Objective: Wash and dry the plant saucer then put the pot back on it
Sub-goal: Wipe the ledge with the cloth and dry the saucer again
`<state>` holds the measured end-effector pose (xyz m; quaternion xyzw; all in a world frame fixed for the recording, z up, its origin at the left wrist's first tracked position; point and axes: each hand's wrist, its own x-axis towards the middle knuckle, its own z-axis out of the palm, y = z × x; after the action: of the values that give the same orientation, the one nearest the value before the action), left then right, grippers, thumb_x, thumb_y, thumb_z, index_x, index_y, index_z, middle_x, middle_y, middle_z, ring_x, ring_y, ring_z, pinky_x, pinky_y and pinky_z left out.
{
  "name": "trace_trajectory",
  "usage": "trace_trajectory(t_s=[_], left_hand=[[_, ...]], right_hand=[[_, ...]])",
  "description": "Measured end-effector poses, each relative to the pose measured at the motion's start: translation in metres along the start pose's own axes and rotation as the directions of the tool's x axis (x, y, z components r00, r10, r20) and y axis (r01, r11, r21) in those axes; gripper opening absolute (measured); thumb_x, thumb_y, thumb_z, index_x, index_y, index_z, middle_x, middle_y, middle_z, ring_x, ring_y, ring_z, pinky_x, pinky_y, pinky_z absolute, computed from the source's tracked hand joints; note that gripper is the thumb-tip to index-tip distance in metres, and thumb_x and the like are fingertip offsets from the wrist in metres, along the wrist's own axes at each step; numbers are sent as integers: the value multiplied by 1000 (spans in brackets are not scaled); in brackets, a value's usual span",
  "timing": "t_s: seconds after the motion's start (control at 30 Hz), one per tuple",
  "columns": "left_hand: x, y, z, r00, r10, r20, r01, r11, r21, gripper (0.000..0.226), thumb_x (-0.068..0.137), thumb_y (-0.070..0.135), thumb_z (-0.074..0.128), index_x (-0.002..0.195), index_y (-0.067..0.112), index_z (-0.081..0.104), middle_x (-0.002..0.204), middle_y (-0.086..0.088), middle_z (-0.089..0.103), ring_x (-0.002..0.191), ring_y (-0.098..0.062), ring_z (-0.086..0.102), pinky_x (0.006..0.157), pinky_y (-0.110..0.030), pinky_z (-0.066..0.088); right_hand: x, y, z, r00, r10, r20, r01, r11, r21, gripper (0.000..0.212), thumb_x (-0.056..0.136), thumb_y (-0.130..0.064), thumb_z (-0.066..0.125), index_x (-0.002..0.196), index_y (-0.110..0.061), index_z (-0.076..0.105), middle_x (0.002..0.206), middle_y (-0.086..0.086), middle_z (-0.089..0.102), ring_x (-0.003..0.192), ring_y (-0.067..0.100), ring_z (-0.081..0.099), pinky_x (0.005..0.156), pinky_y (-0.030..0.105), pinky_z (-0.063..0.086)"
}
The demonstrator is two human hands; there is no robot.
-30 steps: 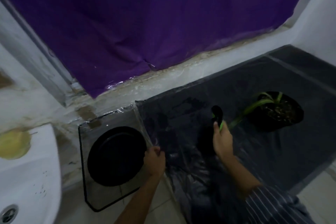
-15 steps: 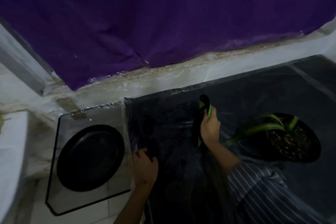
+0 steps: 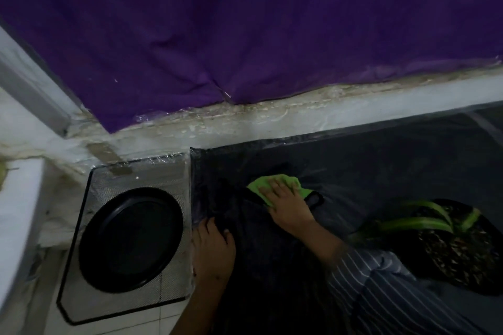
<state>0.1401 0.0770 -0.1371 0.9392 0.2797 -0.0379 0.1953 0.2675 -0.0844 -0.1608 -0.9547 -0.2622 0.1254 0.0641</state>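
A: Quick, hands?
B: Right hand (image 3: 285,205) now lies flat, fingers straight, pressing a green cloth (image 3: 272,185) onto the dark mat (image 3: 381,166). Half a second ago that hand was curled round the cloth and held it up off the mat.

A: Anything black by that hand?
B: A black loop (image 3: 315,198) just beside the cloth, at the thumb side. Too dark to tell what it is.

A: Left hand?
B: Left hand (image 3: 215,250) rests at the mat's left edge, fingers slightly bent on the plastic. Whether it pinches the edge, cannot tell. It sits about where it was before.

A: Saucer?
B: Saucer (image 3: 130,239) is on the mesh tray (image 3: 168,171), left of the mat, round, black. No hand touches it. Same spot on the tray as earlier.

A: Pot?
B: Pot (image 3: 457,250) with green leaves stands on the mat at the right, well apart from the saucer, behind the striped sleeve (image 3: 381,285). It looks nearer now than a second ago, but the view has shifted too.

A: Background?
B: Purple curtain (image 3: 245,22) along the back, pale ledge (image 3: 299,119) under it. White sink (image 3: 16,226) edge at far left, more cut off than a second ago. Floor tiles (image 3: 114,328) below the tray.

A: Hands together or apart?
B: Apart, right ahead of the left, dark mat between them.
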Motion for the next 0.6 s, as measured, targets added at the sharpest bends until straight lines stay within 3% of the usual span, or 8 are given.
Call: trace_trajectory(t_s=[0.07,0.13,0.23,0.33,0.4,0.5,0.6], left_hand=[[4,-2,1,1000,-20,22,19,999,26,50,95,33,39,137,6,38,142,-12,43,131,-26,38,111,-37,28],[4,-5,2,999,-21,32,20,999,37,51,96,34,37,138,6,37,142,-12,42,131,-24,38,111,-36,29],[5,-9,1,999,-17,47,18,1000,-13,49,96,32,36,138,5,37,142,-11,42,132,-23,38,111,-34,31],[8,-13,-3,998,-11,54,16,996,-86,43,97,24,37,134,3,43,139,-11,46,128,-22,42,109,-32,34],[10,-15,-6,999,-8,53,14,992,-128,41,97,20,38,132,1,45,137,-12,47,126,-22,44,108,-30,34],[10,-18,-8,998,5,62,2,992,-127,41,96,15,38,134,0,43,140,-12,45,130,-21,41,110,-26,29],[8,-19,-7,997,-1,74,9,993,-114,45,95,14,39,137,0,38,144,-13,40,133,-21,37,110,-23,25]], right_hand=[[1,21,-7,999,-33,6,33,997,-63,60,94,-23,39,149,-32,16,159,-4,13,146,15,12,116,53,5],[7,39,-15,991,131,-29,-132,990,-45,62,93,-17,39,149,-32,16,158,-3,13,145,16,13,115,58,5],[24,49,-19,881,469,-64,-458,879,131,53,97,-20,36,147,-27,21,159,3,11,147,20,8,113,62,5],[41,34,-20,821,569,-55,-544,807,230,49,99,-30,33,147,-25,24,158,7,14,146,24,9,114,58,2],[46,11,-14,877,470,-101,-452,877,162,49,99,-30,33,146,-22,25,156,8,20,144,26,17,116,53,8],[35,-39,4,987,83,-137,-66,990,121,49,95,-22,39,144,-19,35,151,13,33,140,28,28,117,49,13],[15,-69,18,947,-296,-127,306,949,75,54,82,-18,53,135,-21,49,144,11,45,136,28,40,111,60,17]])
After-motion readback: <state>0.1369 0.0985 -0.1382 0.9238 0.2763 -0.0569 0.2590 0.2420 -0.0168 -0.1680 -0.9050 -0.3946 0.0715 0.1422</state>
